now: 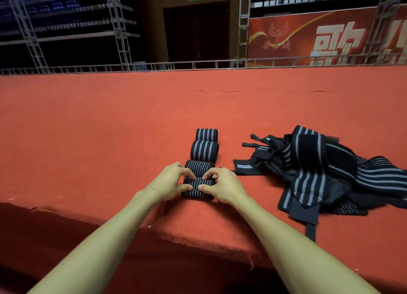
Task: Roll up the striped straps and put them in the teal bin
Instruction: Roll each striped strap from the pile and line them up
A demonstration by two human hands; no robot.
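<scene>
A rolled black strap with grey stripes (197, 189) lies on the red carpeted stage near its front edge. My left hand (170, 183) grips its left end and my right hand (222, 184) grips its right end, fingers curled over the top. Three more rolled straps stand in a line behind it: one (199, 167) just beyond my fingers, one (204, 150) farther, and one (206, 134) at the back. A loose heap of unrolled striped straps (319, 170) lies to the right. No teal bin is in view.
The red stage surface (110, 128) stretches wide to the left and back. Its front edge (154, 230) drops off below my forearms. A metal railing (198, 63) runs along the back, with truss towers and a red banner (319, 36) behind.
</scene>
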